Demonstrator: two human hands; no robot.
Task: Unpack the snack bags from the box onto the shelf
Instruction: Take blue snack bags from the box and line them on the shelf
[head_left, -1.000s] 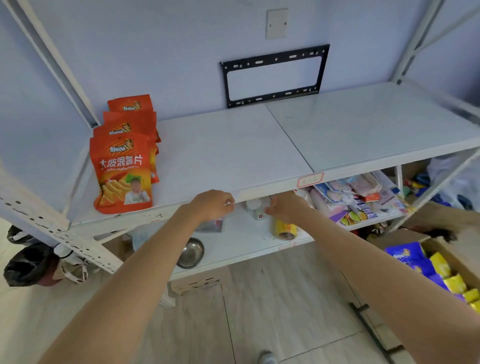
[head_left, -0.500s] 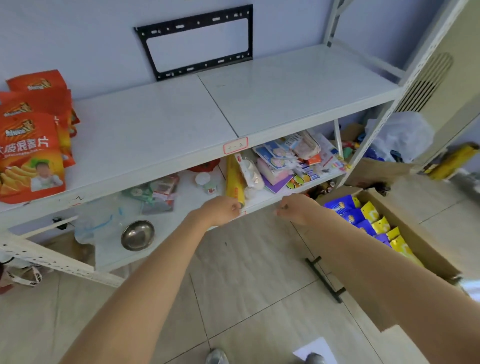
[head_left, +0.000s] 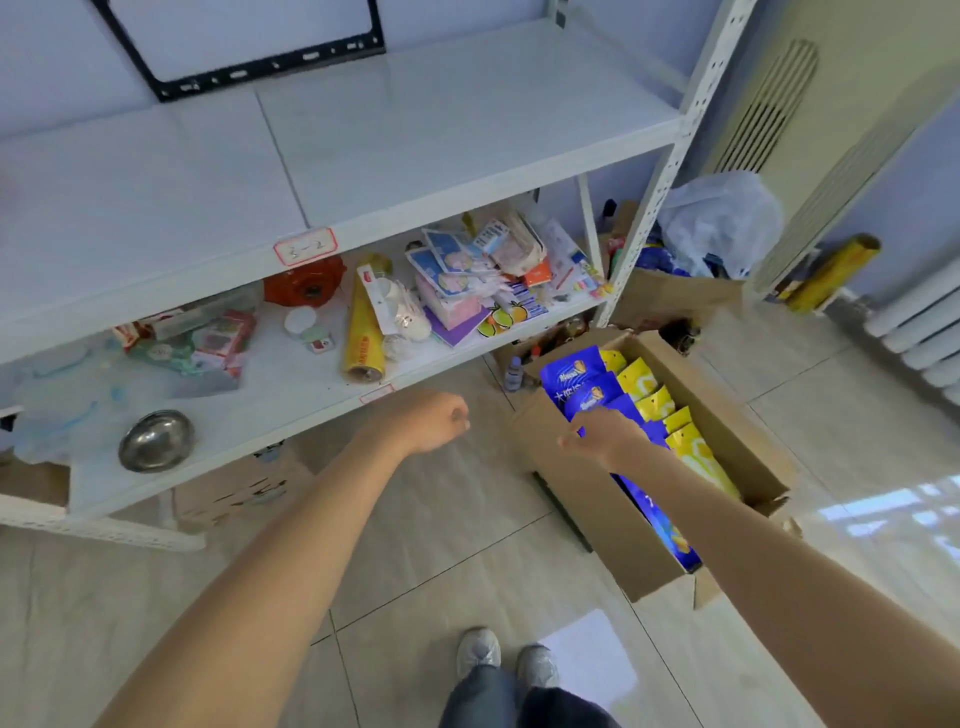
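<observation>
An open cardboard box (head_left: 582, 499) stands on the floor at the right of the white shelf (head_left: 457, 135). It holds several blue snack bags (head_left: 574, 375) and yellow snack bags (head_left: 639, 379) standing in rows. My right hand (head_left: 602, 439) hovers over the box's near-left edge, just above the blue bags, fingers loosely curled and holding nothing. My left hand (head_left: 428, 422) hangs in the air over the floor in front of the lower shelf, loosely curled, with nothing in it. The wide upper shelf board is bare in this view.
The lower shelf (head_left: 291, 384) carries clutter: a yellow foil roll (head_left: 362, 332), packets, a steel bowl (head_left: 155, 440). A white plastic bag (head_left: 722, 218) and another carton sit behind the shelf post (head_left: 660, 176). A radiator (head_left: 919, 332) stands at the right. My shoes (head_left: 504, 654) are below.
The view has swung right and down, so the orange bags left the frame. Both hands dropped from the shelf edge; my right hand moved right over the box.
</observation>
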